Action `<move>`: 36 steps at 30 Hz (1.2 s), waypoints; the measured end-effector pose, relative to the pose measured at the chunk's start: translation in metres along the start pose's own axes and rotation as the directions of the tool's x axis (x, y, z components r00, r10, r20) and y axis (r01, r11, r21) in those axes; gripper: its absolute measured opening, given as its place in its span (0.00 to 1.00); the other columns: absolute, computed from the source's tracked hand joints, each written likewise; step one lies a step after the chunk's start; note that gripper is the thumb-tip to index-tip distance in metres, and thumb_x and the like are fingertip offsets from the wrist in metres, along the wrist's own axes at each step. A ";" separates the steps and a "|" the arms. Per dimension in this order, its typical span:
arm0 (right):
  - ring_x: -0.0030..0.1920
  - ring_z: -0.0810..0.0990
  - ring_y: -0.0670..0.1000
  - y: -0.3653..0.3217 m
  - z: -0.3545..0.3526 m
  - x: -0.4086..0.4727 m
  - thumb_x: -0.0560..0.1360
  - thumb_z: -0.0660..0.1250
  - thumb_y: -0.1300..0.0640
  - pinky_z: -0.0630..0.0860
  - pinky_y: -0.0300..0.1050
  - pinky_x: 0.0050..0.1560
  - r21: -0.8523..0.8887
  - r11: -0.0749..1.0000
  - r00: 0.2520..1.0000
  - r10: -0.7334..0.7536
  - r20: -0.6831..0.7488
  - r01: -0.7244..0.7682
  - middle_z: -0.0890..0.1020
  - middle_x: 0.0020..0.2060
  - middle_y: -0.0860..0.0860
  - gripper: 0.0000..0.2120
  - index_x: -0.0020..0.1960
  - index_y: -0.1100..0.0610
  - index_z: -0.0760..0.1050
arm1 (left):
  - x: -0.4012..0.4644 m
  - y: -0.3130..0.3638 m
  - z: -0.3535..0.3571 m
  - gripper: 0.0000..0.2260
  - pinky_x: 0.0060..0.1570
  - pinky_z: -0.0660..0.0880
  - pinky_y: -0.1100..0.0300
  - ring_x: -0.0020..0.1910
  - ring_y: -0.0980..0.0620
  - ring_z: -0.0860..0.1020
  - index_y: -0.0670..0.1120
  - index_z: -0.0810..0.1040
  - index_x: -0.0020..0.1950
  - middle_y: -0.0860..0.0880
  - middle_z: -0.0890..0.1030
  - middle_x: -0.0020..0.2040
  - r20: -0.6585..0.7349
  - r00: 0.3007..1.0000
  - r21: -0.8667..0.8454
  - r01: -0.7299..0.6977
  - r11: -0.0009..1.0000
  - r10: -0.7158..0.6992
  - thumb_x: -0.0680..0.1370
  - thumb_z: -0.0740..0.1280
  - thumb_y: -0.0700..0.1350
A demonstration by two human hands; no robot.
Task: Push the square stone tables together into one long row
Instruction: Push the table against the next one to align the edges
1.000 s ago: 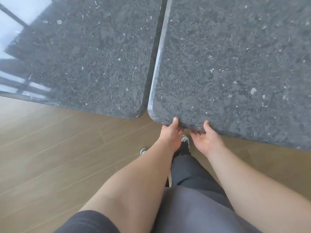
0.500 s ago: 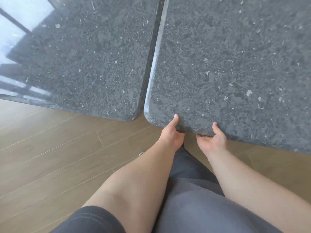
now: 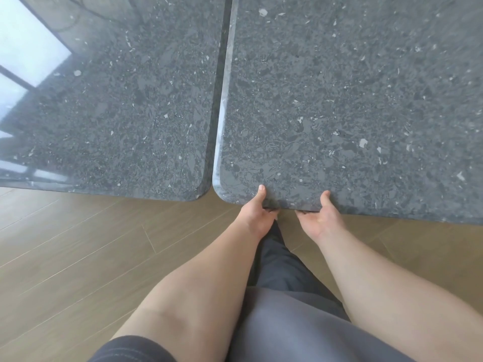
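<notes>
Two dark grey speckled stone tables fill the upper view. The left table and the right table lie side by side with only a thin dark seam between their edges. My left hand grips the right table's near edge close to its rounded left corner, thumb on top, fingers underneath. My right hand holds the same edge a little further right, thumb on top. The near edges of the two tables are almost level, the right one slightly nearer to me.
Brown wooden plank floor runs below the tables on both sides of me. My grey-trousered legs stand right at the table edge. A bright window reflection lies on the left table's far left.
The gap between the tables has narrowed to a thin seam, and their edges now run almost parallel. Both hands kept their hold on the right table's edge.
</notes>
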State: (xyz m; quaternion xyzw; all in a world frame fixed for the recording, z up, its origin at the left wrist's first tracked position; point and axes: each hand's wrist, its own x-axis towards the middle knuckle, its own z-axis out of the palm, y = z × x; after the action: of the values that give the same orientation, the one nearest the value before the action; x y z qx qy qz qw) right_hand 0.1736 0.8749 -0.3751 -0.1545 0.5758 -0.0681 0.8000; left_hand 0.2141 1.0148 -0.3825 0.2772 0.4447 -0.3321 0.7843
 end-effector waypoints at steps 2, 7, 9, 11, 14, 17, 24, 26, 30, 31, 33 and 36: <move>0.67 0.77 0.60 0.001 -0.002 0.001 0.83 0.62 0.46 0.71 0.62 0.71 -0.006 1.000 1.000 0.001 0.001 -0.001 0.78 0.67 0.60 0.24 0.73 0.60 0.69 | -0.002 -0.001 -0.001 0.21 0.70 0.72 0.45 0.70 0.39 0.75 0.38 0.69 0.74 0.38 0.76 0.71 0.006 1.000 0.001 -0.004 1.000 0.004 0.84 0.64 0.46; 0.67 0.77 0.60 0.000 -0.004 0.001 0.83 0.63 0.48 0.72 0.62 0.70 -0.023 1.000 1.000 -0.009 0.004 0.009 0.78 0.66 0.61 0.23 0.73 0.60 0.68 | -0.004 -0.001 0.000 0.21 0.71 0.71 0.44 0.70 0.39 0.75 0.37 0.69 0.75 0.38 0.75 0.72 -0.020 1.000 0.013 -0.010 1.000 0.010 0.84 0.64 0.45; 0.66 0.77 0.60 0.000 -0.005 0.001 0.83 0.63 0.49 0.72 0.61 0.70 -0.035 0.999 1.000 -0.003 0.002 0.003 0.78 0.66 0.61 0.23 0.73 0.60 0.68 | -0.004 -0.002 0.000 0.21 0.72 0.70 0.44 0.70 0.39 0.75 0.38 0.69 0.75 0.38 0.75 0.71 -0.029 1.000 0.029 -0.012 1.000 0.013 0.84 0.64 0.45; 0.65 0.78 0.59 0.000 -0.007 0.001 0.83 0.63 0.49 0.73 0.60 0.69 -0.045 0.999 1.000 -0.010 0.003 0.010 0.78 0.66 0.61 0.23 0.73 0.60 0.68 | -0.003 -0.003 -0.001 0.21 0.72 0.70 0.44 0.70 0.40 0.75 0.38 0.68 0.75 0.38 0.75 0.71 -0.034 0.999 0.048 -0.020 0.999 0.021 0.84 0.64 0.45; 0.61 0.79 0.58 0.000 -0.007 0.001 0.83 0.62 0.49 0.74 0.58 0.67 -0.069 0.997 1.000 -0.022 0.008 0.023 0.79 0.63 0.60 0.22 0.72 0.60 0.69 | -0.002 -0.002 -0.002 0.21 0.72 0.70 0.45 0.71 0.40 0.74 0.38 0.68 0.75 0.38 0.75 0.71 -0.031 0.999 0.074 -0.036 0.997 0.038 0.84 0.64 0.46; 0.56 0.80 0.57 0.001 -0.006 0.001 0.83 0.62 0.48 0.76 0.56 0.61 -0.068 0.997 0.999 -0.031 0.006 0.031 0.80 0.58 0.59 0.20 0.69 0.60 0.69 | -0.001 -0.002 -0.002 0.21 0.72 0.69 0.45 0.71 0.40 0.73 0.38 0.68 0.75 0.38 0.74 0.72 -0.023 0.999 0.081 -0.043 0.996 0.045 0.85 0.63 0.46; 0.54 0.81 0.56 0.005 -0.008 0.000 0.83 0.62 0.49 0.76 0.55 0.58 -0.072 0.996 0.999 -0.051 -0.003 0.051 0.80 0.57 0.59 0.13 0.61 0.59 0.71 | -0.005 -0.001 -0.006 0.20 0.73 0.69 0.44 0.72 0.40 0.73 0.39 0.68 0.75 0.38 0.74 0.72 0.003 0.999 0.076 -0.037 0.996 0.037 0.85 0.63 0.45; 0.55 0.80 0.56 0.006 -0.008 0.000 0.83 0.62 0.49 0.76 0.55 0.61 -0.078 0.996 0.998 -0.054 -0.009 0.053 0.80 0.57 0.59 0.15 0.64 0.59 0.69 | -0.006 0.000 -0.007 0.20 0.73 0.68 0.43 0.71 0.40 0.73 0.39 0.68 0.75 0.39 0.74 0.72 0.009 0.999 0.078 -0.038 0.996 0.038 0.85 0.63 0.45; 0.61 0.79 0.58 0.004 -0.007 -0.003 0.84 0.62 0.50 0.73 0.58 0.70 -0.066 0.997 0.999 -0.048 -0.020 0.046 0.79 0.58 0.59 0.18 0.68 0.58 0.68 | -0.006 0.001 -0.006 0.20 0.72 0.70 0.43 0.70 0.40 0.75 0.38 0.68 0.74 0.37 0.75 0.71 -0.005 1.000 0.072 -0.015 0.997 0.015 0.85 0.63 0.44; 0.63 0.78 0.58 0.003 -0.006 -0.003 0.84 0.62 0.50 0.72 0.59 0.71 -0.064 0.997 0.999 -0.043 -0.022 0.042 0.79 0.59 0.59 0.18 0.69 0.58 0.68 | -0.005 0.002 -0.006 0.20 0.72 0.70 0.43 0.70 0.39 0.75 0.37 0.69 0.74 0.37 0.75 0.71 -0.004 1.000 0.069 -0.005 0.998 0.006 0.85 0.63 0.45; 0.64 0.78 0.58 0.001 -0.002 -0.004 0.84 0.62 0.50 0.72 0.59 0.71 -0.052 0.998 0.999 -0.024 -0.022 0.023 0.79 0.62 0.59 0.18 0.68 0.58 0.68 | -0.003 0.004 -0.004 0.19 0.72 0.70 0.43 0.70 0.39 0.75 0.37 0.69 0.73 0.37 0.75 0.70 -0.004 1.000 0.073 0.012 0.997 -0.012 0.85 0.63 0.45; 0.60 0.79 0.57 0.000 -0.001 -0.003 0.83 0.62 0.49 0.74 0.56 0.68 -0.041 0.999 1.000 0.001 -0.009 -0.002 0.79 0.62 0.59 0.14 0.62 0.59 0.71 | 0.000 0.006 -0.003 0.17 0.72 0.70 0.42 0.67 0.39 0.76 0.38 0.71 0.70 0.37 0.76 0.69 -0.004 1.000 0.067 0.030 0.997 -0.030 0.84 0.64 0.46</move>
State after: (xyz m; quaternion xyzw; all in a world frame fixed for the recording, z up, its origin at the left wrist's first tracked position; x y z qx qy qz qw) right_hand 0.1717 0.8760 -0.3728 -0.1700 0.5806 -0.0564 0.7943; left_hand 0.2169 1.0208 -0.3833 0.2973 0.4385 -0.3582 0.7688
